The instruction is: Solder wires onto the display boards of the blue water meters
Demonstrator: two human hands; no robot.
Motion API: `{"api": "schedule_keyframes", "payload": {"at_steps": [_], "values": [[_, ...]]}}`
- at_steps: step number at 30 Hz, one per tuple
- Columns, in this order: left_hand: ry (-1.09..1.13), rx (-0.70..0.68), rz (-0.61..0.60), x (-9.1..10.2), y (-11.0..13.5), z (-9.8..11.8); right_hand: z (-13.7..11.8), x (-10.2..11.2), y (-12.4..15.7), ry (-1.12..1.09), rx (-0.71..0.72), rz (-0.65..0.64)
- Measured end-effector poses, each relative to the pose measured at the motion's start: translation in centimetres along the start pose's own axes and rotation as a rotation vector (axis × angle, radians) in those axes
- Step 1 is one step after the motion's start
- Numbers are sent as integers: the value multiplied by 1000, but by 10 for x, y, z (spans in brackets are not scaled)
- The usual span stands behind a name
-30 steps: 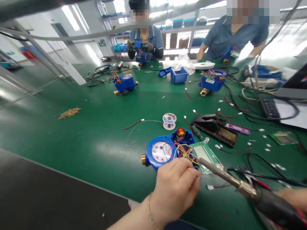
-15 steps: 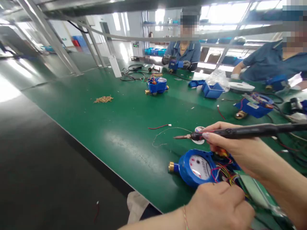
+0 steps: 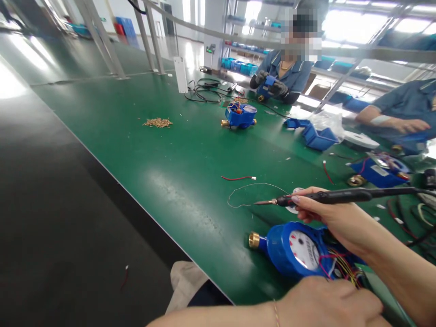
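Observation:
My right hand (image 3: 316, 206) is closed around the black handle of a soldering iron (image 3: 340, 196). The iron's bare tip points left, at the loose end of a thin solder wire (image 3: 238, 187); whether they touch I cannot tell. That wire curves back to a solder spool (image 3: 293, 206), partly covered by my right fingers. Below lies a blue water meter (image 3: 281, 250) with a white dial, a brass end and coloured wires (image 3: 340, 265). My left hand (image 3: 335, 302) is curled beside these wires, its fingertips hidden. Part of a green circuit board (image 3: 378, 284) shows past it.
A red lead (image 3: 238, 178) with a white plug lies beyond the solder. Further off are another blue meter (image 3: 240, 115), a pile of small brass-coloured pieces (image 3: 158, 122) and a blue bin (image 3: 319, 137). Two co-workers (image 3: 289, 72) sit opposite. The table edge (image 3: 136, 202) runs along the left.
The view has shifted, so most things on the table sit further right. My right hand has brought the iron's tip closer to the solder's loose end. My left hand stays by the meter's wires.

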State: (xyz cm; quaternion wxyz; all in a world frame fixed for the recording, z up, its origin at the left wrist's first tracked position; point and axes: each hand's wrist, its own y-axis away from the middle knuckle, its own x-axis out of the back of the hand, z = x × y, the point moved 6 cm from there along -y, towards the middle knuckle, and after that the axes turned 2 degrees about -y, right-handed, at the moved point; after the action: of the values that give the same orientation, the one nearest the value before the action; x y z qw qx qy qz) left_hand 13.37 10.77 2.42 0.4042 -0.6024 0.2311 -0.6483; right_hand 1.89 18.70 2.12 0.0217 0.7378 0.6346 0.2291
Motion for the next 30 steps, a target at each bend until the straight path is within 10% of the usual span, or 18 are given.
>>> {"api": "schedule_keyframes", "payload": {"at_steps": [6,30], "values": [[96,12,-178,-6,1,-3,6,2,-2,-9,-11,6],[33,23,-53,-4,-2,0,6,-1,-1,-23,25,-75]]}}
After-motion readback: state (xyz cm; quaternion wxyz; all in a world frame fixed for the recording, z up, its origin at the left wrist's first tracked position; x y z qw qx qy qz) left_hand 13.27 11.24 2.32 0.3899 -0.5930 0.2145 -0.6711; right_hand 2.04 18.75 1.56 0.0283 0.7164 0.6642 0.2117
